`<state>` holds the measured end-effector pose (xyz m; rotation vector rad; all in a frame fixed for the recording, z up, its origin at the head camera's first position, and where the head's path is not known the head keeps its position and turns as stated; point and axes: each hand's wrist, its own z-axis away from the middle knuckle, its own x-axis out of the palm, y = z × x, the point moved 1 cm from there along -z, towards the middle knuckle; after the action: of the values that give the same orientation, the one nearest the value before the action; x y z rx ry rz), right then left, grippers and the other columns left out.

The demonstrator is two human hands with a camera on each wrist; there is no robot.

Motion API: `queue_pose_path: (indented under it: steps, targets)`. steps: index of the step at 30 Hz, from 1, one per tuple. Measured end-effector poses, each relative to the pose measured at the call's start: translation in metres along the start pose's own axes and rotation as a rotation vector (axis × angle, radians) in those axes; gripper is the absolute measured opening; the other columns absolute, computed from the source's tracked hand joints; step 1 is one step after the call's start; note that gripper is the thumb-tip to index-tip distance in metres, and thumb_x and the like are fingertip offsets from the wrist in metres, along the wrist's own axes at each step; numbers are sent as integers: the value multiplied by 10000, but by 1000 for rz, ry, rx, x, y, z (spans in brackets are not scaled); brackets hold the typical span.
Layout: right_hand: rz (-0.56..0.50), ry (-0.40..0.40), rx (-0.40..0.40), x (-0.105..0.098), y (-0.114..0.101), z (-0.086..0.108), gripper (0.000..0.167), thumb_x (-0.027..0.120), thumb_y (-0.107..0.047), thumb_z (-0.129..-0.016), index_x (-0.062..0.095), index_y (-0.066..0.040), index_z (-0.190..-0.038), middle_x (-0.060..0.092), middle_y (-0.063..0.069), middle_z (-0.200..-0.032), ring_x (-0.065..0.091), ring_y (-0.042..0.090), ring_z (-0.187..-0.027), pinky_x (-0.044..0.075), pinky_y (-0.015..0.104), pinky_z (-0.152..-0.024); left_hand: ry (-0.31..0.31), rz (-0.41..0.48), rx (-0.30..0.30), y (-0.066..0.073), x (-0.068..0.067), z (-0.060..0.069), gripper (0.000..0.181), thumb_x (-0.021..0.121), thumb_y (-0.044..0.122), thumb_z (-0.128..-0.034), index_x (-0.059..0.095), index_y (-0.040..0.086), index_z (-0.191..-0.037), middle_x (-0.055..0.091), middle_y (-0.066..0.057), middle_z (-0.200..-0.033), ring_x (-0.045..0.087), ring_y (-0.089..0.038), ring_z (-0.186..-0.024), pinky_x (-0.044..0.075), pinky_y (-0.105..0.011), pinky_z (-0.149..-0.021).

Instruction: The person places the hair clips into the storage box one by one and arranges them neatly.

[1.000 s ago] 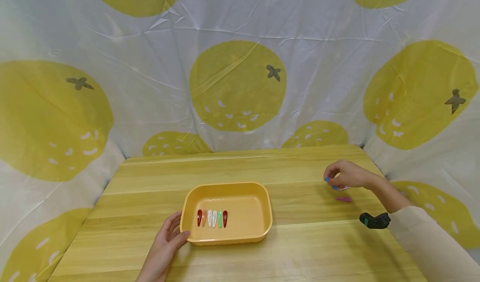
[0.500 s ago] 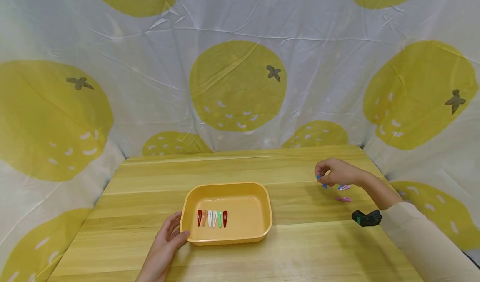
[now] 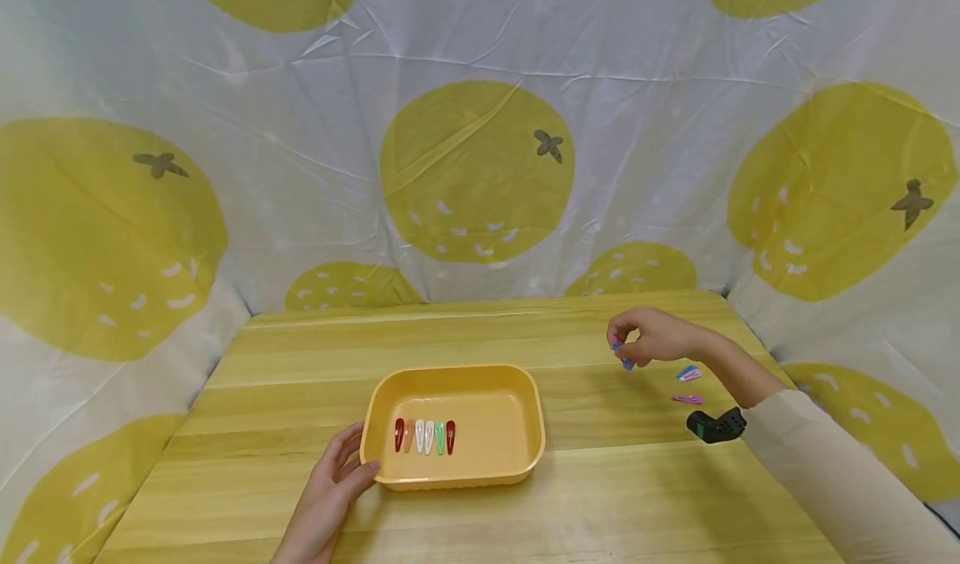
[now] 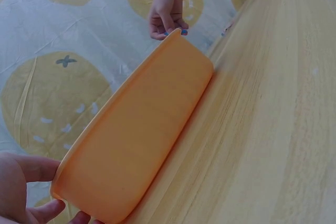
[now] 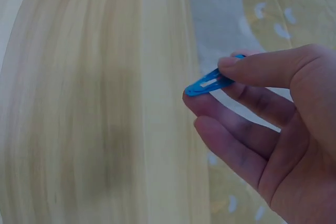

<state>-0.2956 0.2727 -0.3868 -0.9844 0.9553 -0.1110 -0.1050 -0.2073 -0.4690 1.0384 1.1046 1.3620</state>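
Note:
A blue snap hair clip (image 5: pixel 210 81) is pinched between the thumb and fingers of my right hand (image 3: pixel 651 335), raised above the table to the right of the tray. My left hand (image 3: pixel 330 489) grips the near left corner of the yellow-orange plastic tray (image 3: pixel 465 482), thumb over the rim and fingers against the outer wall. Inside the tray, a row of hair clips lies side by side toward the left: a dark red clip (image 3: pixel 399 436), an orange one, two white ones, a green clip (image 3: pixel 440 437) and another dark red clip (image 3: pixel 451 437).
On the table (image 3: pixel 600 497), right of the tray, lie a blue and a pink hair clip (image 3: pixel 688 373) close together. A magenta clip (image 3: pixel 687 399) sits just nearer. A black wrist device (image 3: pixel 716 425) is on the right forearm. Lemon-print cloth (image 3: pixel 480 172) hangs behind the table.
My right hand has moved left with the blue hair clip, away from the clips on the table, which now show fully. The left hand and tray have stayed put.

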Motion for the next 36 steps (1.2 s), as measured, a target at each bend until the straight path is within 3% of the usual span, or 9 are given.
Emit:
queue_pose_path:
  steps: [6, 13, 18, 26, 36]
  targets:
    - [58, -45, -49, 2, -7, -8, 74, 676, -41, -994, 666, -59, -922, 659, 77, -804, 635, 318, -738, 552, 361, -652, -3, -2, -10, 0, 1, -1, 638, 647, 28, -981, 357, 59, -1548, 405, -212, -1531, 388, -403, -1391, 504, -262, -922]
    - [97, -60, -89, 5, -13, -15, 95, 715, 5, -946, 681, -69, -897, 669, 45, -834, 626, 263, -769, 534, 331, -679, -3, -2, -16, 1, 2, 0, 642, 645, 27, -982, 351, 58, -1551, 403, -211, -1531, 385, -397, -1392, 502, -257, -925]
    - [110, -75, -86, 7, -21, -20, 107, 717, 0, -937, 670, -79, -883, 667, 35, -840, 581, 200, -741, 497, 323, -664, -8, -2, -15, 2, 1, 1, 638, 645, 32, -985, 353, 64, -1551, 405, -202, -1533, 382, -389, -1394, 496, -254, -931]
    - [118, -113, -60, 14, -32, -37, 119, 723, -2, -911, 655, -95, -882, 662, 18, -850, 576, 185, -748, 484, 326, -648, -9, -4, -23, 2, 1, 2, 640, 644, 29, -984, 350, 61, -1552, 398, -204, -1537, 371, -393, -1398, 494, -248, -928]
    - [99, -146, -98, 27, -54, -61, 115, 686, 17, -930, 647, -79, -879, 674, 36, -850, 626, 195, -755, 522, 374, -672, -9, -18, -33, 3, -1, 1, 665, 657, 60, -988, 326, 67, -1565, 355, -209, -1574, 335, -414, -1429, 484, -211, -915]
